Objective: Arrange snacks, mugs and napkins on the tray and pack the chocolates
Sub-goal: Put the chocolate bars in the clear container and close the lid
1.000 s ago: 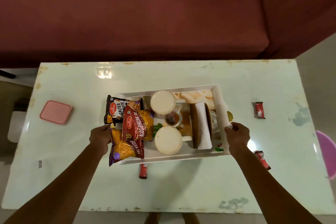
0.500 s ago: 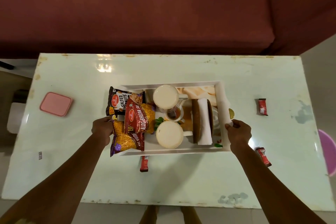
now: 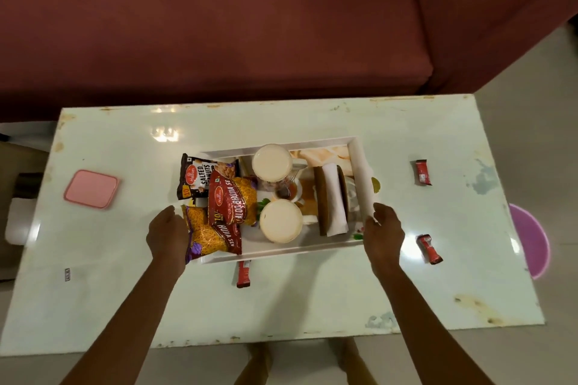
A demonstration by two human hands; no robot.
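A white tray [image 3: 281, 252] rests on the pale table [image 3: 312, 300]. Three snack packets lie at its left end: salted peanuts [image 3: 200, 176], a red aloo bhujia pack [image 3: 231, 203] and a second bhujia pack [image 3: 212, 236]. Two cream mugs [image 3: 272, 164] [image 3: 281, 221] stand in the middle, and a white folded napkin [image 3: 333, 200] lies on something brown at the right. My left hand [image 3: 165, 230] is beside the left end with its fingers loose. My right hand [image 3: 384, 230] is at the right rim, fingers apart. Red chocolates lie loose on the table [image 3: 423, 172] [image 3: 430, 248], and one [image 3: 244, 273] pokes out from under the tray's front edge.
A pink square lid or box [image 3: 91, 188] lies at the table's left. A purple round thing [image 3: 530, 241] shows past the right edge. A maroon sofa [image 3: 219, 25] runs behind the table. My feet show below the near edge.
The tray moved away from me toward the table's middle. Both hands have loosened from its ends and now sit just beside it.
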